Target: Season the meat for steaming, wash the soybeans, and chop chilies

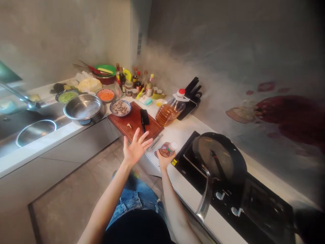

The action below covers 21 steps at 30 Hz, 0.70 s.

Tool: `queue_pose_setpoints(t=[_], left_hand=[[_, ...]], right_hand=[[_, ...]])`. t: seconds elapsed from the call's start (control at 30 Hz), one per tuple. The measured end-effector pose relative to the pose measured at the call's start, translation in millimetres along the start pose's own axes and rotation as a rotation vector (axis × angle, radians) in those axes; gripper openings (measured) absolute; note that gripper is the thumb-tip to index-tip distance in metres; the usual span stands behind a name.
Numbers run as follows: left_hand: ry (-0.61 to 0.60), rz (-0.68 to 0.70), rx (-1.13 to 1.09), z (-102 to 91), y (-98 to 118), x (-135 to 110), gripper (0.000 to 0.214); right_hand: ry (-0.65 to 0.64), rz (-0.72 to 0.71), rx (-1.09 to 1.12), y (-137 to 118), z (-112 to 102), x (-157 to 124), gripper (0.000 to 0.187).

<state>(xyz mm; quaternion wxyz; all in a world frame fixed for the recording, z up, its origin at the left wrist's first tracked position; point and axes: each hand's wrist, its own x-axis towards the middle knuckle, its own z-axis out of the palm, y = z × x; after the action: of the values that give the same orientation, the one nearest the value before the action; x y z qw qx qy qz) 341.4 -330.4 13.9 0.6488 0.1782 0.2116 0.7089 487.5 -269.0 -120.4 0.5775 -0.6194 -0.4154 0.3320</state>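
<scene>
My left hand [135, 149] is raised with its fingers spread and palm up, in front of the cutting board's near edge. It holds nothing. My right hand [165, 160] is wrapped around a small clear jar [166, 150] with a white cap and reddish-brown contents, at the counter beside the stove. Whether the jar rests on the counter, I cannot tell. Just beyond my left hand, a black cleaver [144, 118] lies on the reddish-brown cutting board [137, 113], along with a small pale piece of food [129, 125]. A patterned bowl of chopped meat [120, 107] sits on the board's far left corner.
A wok [214, 157] stands on the black stove [189, 157], its handle jutting toward me. Behind the board stands a large oil jug [169, 112] near a knife holder [189, 103]. Leftward are a steel basin [83, 108], bowls of orange [105, 95] and green food [67, 97], and the sink [17, 118].
</scene>
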Motion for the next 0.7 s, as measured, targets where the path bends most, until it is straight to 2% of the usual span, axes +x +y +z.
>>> queue_pose_setpoints(t=[0.1, 0.2, 0.27, 0.3, 0.4, 0.47, 0.53, 0.6, 0.7], left_hand=[[-0.038, 0.000, 0.190, -11.6, 1.9, 25.9, 0.089], [-0.069, 0.069, 0.642, -28.8, -19.6, 49.5, 0.101], [-0.111, 0.122, 1.058, -35.0, -43.7, 61.6, 0.111], [-0.126, 0.145, 1.264, -34.9, -56.8, 66.5, 0.116], [-0.131, 0.195, 1.722, -23.6, -93.7, 79.0, 0.117], [-0.112, 0.220, 1.838, -13.2, -112.3, 86.8, 0.103], [-0.088, 0.238, 1.873, -6.5, -124.6, 93.7, 0.084], [-0.088, 0.262, 1.870, -5.0, -131.0, 98.8, 0.065], [-0.164, 0.307, 1.840, -8.8, -133.3, 103.3, 0.049]], right_hand=[[-0.074, -0.003, -0.027, -3.1, -6.3, -0.3, 0.077], [-0.021, -0.129, -0.199, -21.6, -28.4, 5.3, 0.058], [0.002, -0.244, -0.443, -47.0, -43.1, 15.9, 0.039], [-0.027, -0.286, -0.599, -62.7, -47.9, 22.8, 0.033], [-0.164, -0.309, -1.117, -110.0, -49.0, 44.6, 0.039], [-0.222, -0.322, -1.352, -131.1, -42.5, 54.8, 0.046], [-0.268, -0.363, -1.454, -139.1, -36.5, 60.0, 0.050], [-0.290, -0.409, -1.460, -135.6, -34.2, 62.3, 0.049], [-0.287, -0.488, -1.402, -119.4, -37.1, 67.6, 0.041]])
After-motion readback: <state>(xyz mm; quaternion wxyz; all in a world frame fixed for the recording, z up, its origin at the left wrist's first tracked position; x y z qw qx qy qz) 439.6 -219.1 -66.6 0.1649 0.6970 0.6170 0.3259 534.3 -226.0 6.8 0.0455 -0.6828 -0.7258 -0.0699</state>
